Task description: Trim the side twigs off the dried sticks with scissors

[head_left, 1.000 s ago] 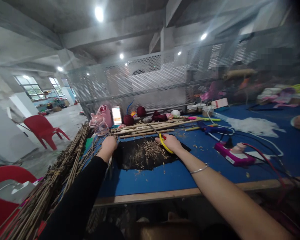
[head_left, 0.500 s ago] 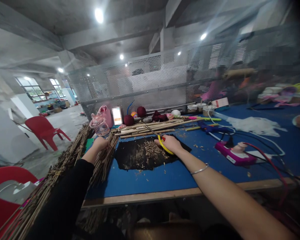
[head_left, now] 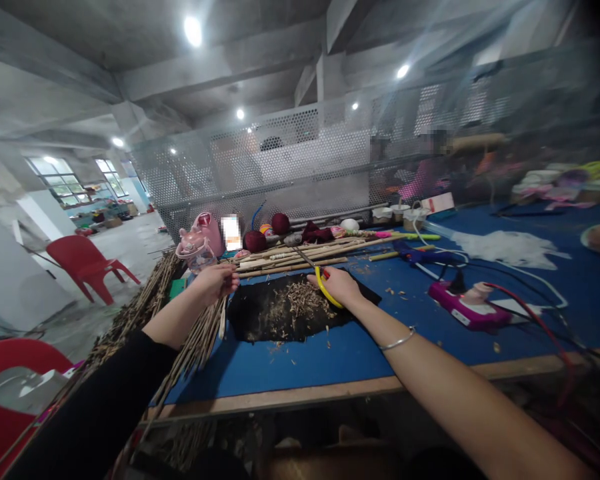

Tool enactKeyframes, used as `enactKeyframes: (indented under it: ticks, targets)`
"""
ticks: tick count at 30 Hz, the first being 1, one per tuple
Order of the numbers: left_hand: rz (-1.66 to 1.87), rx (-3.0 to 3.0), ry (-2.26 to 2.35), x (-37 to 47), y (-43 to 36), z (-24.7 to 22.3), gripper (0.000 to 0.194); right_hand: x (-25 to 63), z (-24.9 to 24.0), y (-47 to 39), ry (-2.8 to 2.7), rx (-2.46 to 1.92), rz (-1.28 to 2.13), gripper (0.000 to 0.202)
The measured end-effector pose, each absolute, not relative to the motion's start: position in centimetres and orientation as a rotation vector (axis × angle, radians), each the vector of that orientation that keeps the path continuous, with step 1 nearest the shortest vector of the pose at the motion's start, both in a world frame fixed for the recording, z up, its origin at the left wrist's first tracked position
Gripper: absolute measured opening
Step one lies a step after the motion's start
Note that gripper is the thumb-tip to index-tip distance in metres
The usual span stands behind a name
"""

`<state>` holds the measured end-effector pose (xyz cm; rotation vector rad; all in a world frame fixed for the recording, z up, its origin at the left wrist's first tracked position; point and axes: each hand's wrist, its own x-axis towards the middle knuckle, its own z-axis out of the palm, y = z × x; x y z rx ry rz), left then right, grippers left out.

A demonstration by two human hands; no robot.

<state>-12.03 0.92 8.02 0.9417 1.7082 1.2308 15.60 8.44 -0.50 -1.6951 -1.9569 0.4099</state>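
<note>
Right fingers: wrapped around yellow-handled scissors, blades pointing past the far edge of black cloth
Right hand: over cloth's right part, bare forearm reaching in from near right
Left fingers: loosely curled, tips toward cloth; can't tell if they pinch a stick
Left hand: just off cloth's left edge, above thin sticks, sleeved forearm slanting in from near left
Clippings: heaped on cloth, few strays around it
Clear cup: pink-topped, beyond cloth's far left corner, contents unclear
Pink bottle: behind cup, farther from cloth, contents hidden
Small tubs: beyond cloth, far right, contents too small to tell
Power strip: right of cloth, plugs in it
</note>
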Motion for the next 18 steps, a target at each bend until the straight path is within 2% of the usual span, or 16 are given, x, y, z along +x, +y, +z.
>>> enactKeyframes:
  ticks: [6, 12, 18]
  targets:
    - [0.922, 1.221, 1.470, -5.5, -0.3, 5.4, 0.016, 15.4, -0.5, 8.4, -1.505, -1.129, 0.954, 0.038]
    - [0.819, 1.346, 1.331, -1.4, -1.0, 3.2, 0.016, 14.9, -0.4, 8.4, -1.369, -0.900, 1.276, 0.031]
    - [0.845, 1.501, 1.334, -0.8, -1.3, 2.0, 0.022, 15.1, -0.4, 8.6, -1.236, -0.762, 1.468, 0.033]
